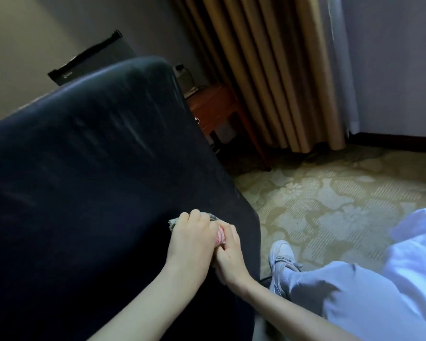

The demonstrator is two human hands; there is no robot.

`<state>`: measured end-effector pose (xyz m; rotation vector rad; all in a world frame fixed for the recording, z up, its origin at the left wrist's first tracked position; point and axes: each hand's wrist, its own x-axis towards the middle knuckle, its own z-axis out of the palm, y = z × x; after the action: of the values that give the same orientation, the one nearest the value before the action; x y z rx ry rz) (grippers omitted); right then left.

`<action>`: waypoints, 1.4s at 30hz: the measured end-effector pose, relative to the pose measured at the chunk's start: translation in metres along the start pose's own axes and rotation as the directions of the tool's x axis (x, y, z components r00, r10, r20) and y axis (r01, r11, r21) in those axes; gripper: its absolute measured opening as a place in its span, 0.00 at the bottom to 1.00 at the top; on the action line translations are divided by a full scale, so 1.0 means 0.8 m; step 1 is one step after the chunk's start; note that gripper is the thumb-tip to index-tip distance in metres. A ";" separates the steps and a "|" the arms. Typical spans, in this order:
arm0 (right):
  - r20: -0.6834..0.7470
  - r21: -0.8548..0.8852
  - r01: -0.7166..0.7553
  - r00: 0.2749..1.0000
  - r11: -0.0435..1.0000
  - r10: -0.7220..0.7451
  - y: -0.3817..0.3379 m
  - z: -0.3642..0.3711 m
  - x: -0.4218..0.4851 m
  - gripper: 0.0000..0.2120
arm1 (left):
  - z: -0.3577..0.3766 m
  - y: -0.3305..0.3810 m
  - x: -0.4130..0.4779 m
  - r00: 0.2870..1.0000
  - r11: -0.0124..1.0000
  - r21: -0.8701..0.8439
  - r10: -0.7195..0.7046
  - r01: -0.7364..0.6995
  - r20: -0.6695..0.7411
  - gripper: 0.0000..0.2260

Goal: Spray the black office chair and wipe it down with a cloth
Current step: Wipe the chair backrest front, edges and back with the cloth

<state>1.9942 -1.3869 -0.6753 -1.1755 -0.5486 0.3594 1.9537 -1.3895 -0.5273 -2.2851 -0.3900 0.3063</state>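
Note:
The black office chair (pixel 89 156) fills the left half of the view, its smooth leather back turned towards me with faint wipe streaks. My left hand (pixel 192 238) and my right hand (pixel 229 257) meet low on its right edge. Both grip a bunched cloth (pixel 220 233), grey with pink-and-white stripes, held against the leather. Most of the cloth is hidden under my fingers. No spray bottle shows.
A wooden side table (pixel 217 107) with cables stands behind the chair beside tan curtains (pixel 276 70). A dark screen (pixel 94 60) leans on the back wall. Patterned carpet (pixel 330 198) spreads to the right. My shoe (pixel 280 257) and pale trouser leg lie at lower right.

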 end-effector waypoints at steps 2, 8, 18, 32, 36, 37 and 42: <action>0.007 -0.019 0.018 1.000 1.000 -0.018 0.003 -0.003 0.002 0.23 | 0.002 0.003 0.002 1.000 1.000 0.013 0.013 -0.013 -0.023 0.12; -0.072 -0.030 -0.055 0.996 0.998 0.053 0.037 -0.013 0.076 0.18 | 0.020 0.004 0.088 0.996 0.997 0.045 0.061 -0.058 -0.062 0.10; -0.073 -0.140 -0.093 0.994 0.986 0.083 0.118 -0.027 0.303 0.23 | 0.054 -0.019 0.313 0.997 0.993 0.119 0.024 -0.015 -0.074 0.11; -0.103 -0.050 -0.259 0.962 0.965 0.253 0.166 -0.019 0.227 0.24 | 0.056 0.001 0.287 0.989 0.984 0.127 0.116 -0.127 0.093 0.20; -0.119 -0.046 -0.338 0.936 0.940 0.331 0.165 -0.012 0.110 0.20 | 0.063 0.032 0.182 0.977 0.979 0.068 0.183 -0.191 0.106 0.17; -0.143 -0.055 -0.345 0.931 0.937 0.335 0.154 -0.010 0.079 0.19 | 0.065 0.038 0.152 0.976 0.979 0.048 0.193 -0.199 0.096 0.15; -0.107 -0.086 -0.368 0.927 0.926 0.358 0.089 0.012 -0.071 0.18 | 0.066 0.049 0.005 0.975 0.978 -0.044 0.205 -0.202 0.081 0.13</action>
<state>1.9437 -1.3851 -0.7515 -1.3916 -0.2700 0.5977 1.9471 -1.3780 -0.5917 -2.3566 -0.2046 0.5055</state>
